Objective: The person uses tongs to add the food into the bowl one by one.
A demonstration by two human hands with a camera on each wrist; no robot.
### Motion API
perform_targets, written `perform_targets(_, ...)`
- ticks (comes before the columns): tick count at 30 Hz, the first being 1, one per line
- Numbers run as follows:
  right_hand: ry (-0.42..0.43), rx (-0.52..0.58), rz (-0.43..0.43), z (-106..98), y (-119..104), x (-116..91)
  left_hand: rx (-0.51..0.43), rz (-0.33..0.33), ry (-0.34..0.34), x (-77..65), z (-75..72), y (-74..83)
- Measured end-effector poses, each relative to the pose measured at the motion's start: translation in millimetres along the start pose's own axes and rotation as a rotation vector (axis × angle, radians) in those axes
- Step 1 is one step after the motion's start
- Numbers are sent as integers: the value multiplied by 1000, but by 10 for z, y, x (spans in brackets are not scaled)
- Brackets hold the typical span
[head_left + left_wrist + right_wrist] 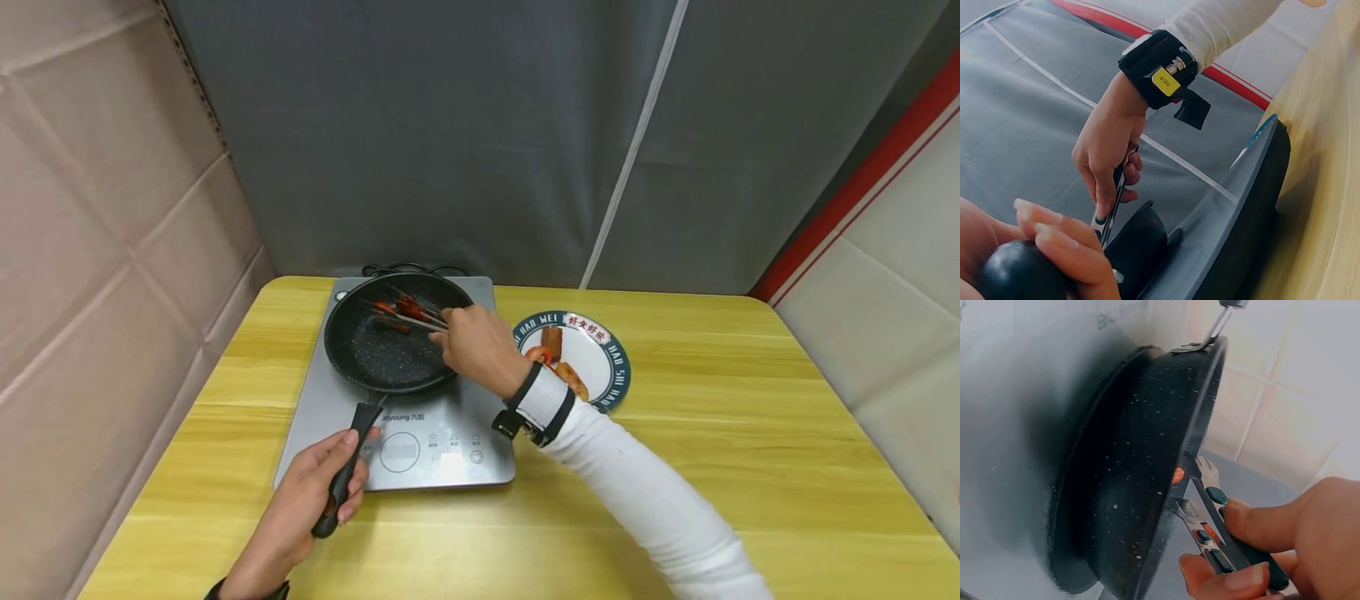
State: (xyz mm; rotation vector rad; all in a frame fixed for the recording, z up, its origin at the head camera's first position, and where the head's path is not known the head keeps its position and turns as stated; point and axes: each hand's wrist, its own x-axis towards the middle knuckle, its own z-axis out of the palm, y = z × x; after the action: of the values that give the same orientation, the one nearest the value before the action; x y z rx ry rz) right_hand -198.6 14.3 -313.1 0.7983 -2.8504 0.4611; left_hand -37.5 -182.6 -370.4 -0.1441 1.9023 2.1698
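Observation:
My left hand [318, 475] grips the black handle [347, 475] of a speckled dark frying pan [378, 358], which sits on a silver induction cooker [472, 417]. My right hand [480, 346] reaches over the pan's right rim and holds metal tongs [1213, 528] with dark grip pieces. Their tips are down inside the pan, by several reddish-orange food pieces [405, 308]. Whether the tongs pinch a piece cannot be made out. In the right wrist view, only a bit of orange food [1177, 475] shows past the rim.
Right of the cooker, partly behind my right wrist, a white plate [596, 354] with a dark green lettered rim bears browned and orange food pieces [553, 342]. A black cable [412, 267] lies behind the cooker. A grey curtain [450, 142] hangs behind the wooden table [720, 400].

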Motion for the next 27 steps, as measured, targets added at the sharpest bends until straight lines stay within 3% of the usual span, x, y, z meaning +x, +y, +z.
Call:
perform_targets(8,-17,5,25,-155,72,-62,3,8,-13,0,-7,-8)
perform_targets(16,48,-17,-7,-269,239,-179,4,-8,-1,4,-8,-12)
perform_targets(27,-18,-45,-40,-186,92,-221,8,6,-4,8,1,0)
